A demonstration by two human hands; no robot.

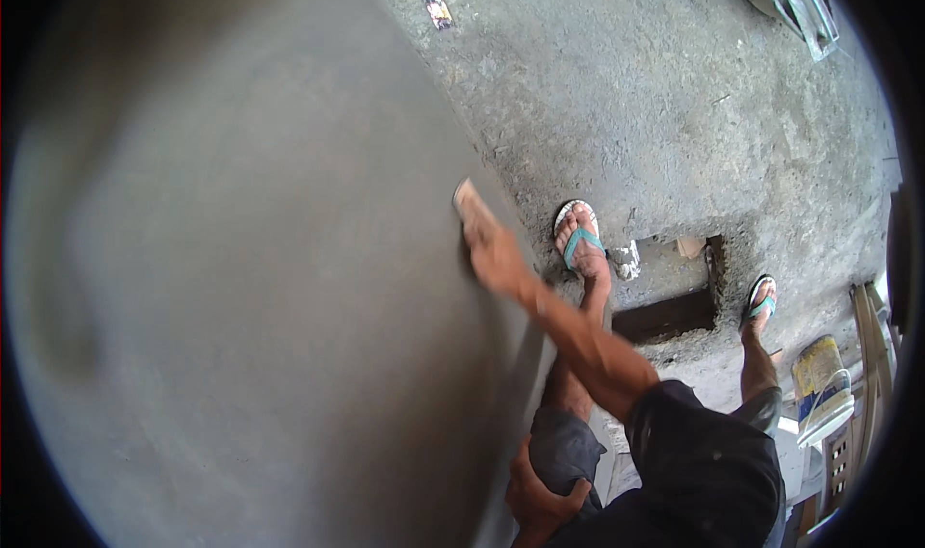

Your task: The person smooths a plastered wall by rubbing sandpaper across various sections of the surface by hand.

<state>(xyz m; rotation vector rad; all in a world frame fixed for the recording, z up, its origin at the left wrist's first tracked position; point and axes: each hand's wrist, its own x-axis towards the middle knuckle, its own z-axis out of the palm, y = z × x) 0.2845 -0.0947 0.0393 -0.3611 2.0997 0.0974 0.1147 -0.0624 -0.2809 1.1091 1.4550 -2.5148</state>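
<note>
Nearby gapes a pit (667,315); right hand (498,261) grips tool (466,192), left hand (541,500) spread on knee (568,447).

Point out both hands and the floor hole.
Right hand (495,258): head view, back of the hand.
Left hand (540,498): head view, back of the hand.
Floor hole (667,278): head view, grey bottom.

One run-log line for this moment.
Right hand: at grey surface, grip blurred; left hand: on dark shorts; floor recess: between feet
</note>
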